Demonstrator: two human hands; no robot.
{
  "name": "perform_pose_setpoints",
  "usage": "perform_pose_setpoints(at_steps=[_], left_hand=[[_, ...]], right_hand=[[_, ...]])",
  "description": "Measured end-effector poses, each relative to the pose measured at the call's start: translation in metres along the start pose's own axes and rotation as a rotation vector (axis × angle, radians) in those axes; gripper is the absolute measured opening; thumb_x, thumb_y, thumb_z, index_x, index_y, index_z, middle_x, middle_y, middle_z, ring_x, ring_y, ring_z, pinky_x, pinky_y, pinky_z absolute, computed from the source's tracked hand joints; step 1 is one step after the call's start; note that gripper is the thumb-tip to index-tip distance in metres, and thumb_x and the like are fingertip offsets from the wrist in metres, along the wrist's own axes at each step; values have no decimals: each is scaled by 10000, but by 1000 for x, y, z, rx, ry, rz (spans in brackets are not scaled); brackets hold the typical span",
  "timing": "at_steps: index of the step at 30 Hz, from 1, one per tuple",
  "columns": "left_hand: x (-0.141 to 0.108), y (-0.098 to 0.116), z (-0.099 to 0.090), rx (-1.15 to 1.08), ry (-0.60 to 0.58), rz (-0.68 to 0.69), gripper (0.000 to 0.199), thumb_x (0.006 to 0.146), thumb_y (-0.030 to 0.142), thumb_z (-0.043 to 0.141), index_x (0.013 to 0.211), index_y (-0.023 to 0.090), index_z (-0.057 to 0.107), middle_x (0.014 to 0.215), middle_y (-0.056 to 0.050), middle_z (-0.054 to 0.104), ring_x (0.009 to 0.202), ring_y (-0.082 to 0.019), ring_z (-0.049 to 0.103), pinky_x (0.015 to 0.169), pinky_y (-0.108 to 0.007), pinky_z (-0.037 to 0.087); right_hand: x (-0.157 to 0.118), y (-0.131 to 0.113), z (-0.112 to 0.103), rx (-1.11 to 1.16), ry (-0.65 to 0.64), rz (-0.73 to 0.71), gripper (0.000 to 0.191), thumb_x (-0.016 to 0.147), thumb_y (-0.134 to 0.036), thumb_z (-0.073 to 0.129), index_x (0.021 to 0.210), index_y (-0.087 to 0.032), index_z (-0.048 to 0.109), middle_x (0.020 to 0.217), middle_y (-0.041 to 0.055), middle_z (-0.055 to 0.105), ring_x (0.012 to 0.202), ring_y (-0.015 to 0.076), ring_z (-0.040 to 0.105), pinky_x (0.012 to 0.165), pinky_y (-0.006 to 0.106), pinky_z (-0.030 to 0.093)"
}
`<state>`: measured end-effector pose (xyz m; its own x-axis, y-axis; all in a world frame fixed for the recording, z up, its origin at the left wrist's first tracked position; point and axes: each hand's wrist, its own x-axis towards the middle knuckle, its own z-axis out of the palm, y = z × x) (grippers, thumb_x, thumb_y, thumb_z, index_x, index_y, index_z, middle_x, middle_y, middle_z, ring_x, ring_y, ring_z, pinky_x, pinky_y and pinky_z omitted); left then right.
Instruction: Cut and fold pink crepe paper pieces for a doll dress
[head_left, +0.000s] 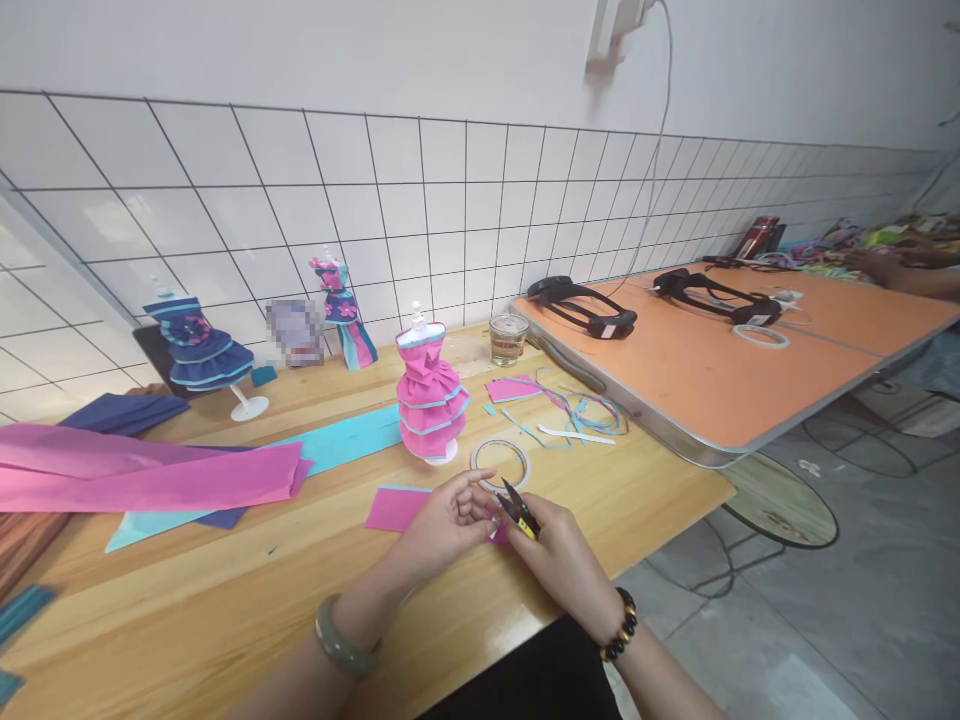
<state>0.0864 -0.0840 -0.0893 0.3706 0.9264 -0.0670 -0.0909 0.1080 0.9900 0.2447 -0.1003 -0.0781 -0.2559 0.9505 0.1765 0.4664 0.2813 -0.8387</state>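
My right hand (pixel 559 555) is closed round small thread snips (pixel 519 510) with black blades and a yellow-marked handle, blades pointing up and left. Facing it, my left hand (pixel 454 520) has curled fingers, with thumb and fingertips close to the blades. A small pink scrap (pixel 498 534) shows between the two hands; which one grips it I cannot tell. Partly behind my left hand lies a flat pink crepe paper piece (pixel 394 508) with a blue edge. A roll of tape (pixel 501 443) lies just beyond my fingers. Behind it stands a mini mannequin in a tiered pink dress (pixel 429 400).
Pink crepe strips (pixel 150 470) and a light blue strip (pixel 349 440) cover the left side. Two more dressed mannequins, one navy (pixel 202 350), stand near the wall. A glass (pixel 508 342) and tangled trimmings (pixel 585 405) lie right. Black headsets (pixel 585 308) rest on the orange table (pixel 720 380).
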Motion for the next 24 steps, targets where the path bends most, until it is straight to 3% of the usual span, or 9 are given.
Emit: perform_pose_setpoints(at_steps=[6, 10, 15, 17, 20, 24], left_hand=[[1, 1, -2, -6, -6, 4, 581, 652, 194, 688, 1178, 152, 445, 823, -45, 616, 751, -135, 566, 699, -285, 439], [1, 3, -3, -15, 17, -5, 606, 647, 216, 694, 1193, 160, 436, 820, -47, 618, 727, -133, 560, 660, -274, 439], [0, 3, -3, -30, -17, 5, 623, 661, 227, 684, 1218, 166, 412, 822, -51, 628, 746, -142, 567, 670, -285, 446], [0, 2, -3, -29, -30, 16, 627, 667, 222, 679, 1229, 172, 404, 823, -50, 628, 741, -139, 563, 669, -286, 447], [-1, 2, -4, -13, -41, 19, 629, 670, 218, 677, 1235, 176, 406, 831, -53, 622, 747, -137, 559, 679, -289, 448], [-2, 3, -4, -21, -22, 13, 670, 667, 231, 682, 1264, 190, 382, 849, -60, 625, 762, -146, 560, 676, -295, 446]], right_hand=[[0, 2, 0, -15, 33, 25, 158, 812, -261, 474, 830, -169, 601, 772, 50, 649, 702, 185, 582, 648, 272, 427], [2, 6, -2, 149, 56, 81, 188, 814, -333, 486, 845, -168, 569, 826, 56, 642, 780, 184, 578, 710, 276, 445], [3, 6, -9, 299, -29, 101, 208, 785, -370, 529, 839, -170, 537, 842, 44, 604, 839, 175, 557, 765, 272, 442], [4, 4, -11, 345, -40, 150, 224, 778, -385, 534, 839, -169, 534, 816, 33, 590, 795, 159, 554, 721, 253, 445], [5, 4, -11, 385, -27, 263, 264, 786, -431, 504, 827, -170, 524, 682, -9, 543, 573, 110, 503, 531, 215, 407], [6, 8, -13, 309, -34, 268, 328, 809, -491, 446, 829, -171, 516, 603, -39, 473, 474, 86, 413, 444, 204, 333]])
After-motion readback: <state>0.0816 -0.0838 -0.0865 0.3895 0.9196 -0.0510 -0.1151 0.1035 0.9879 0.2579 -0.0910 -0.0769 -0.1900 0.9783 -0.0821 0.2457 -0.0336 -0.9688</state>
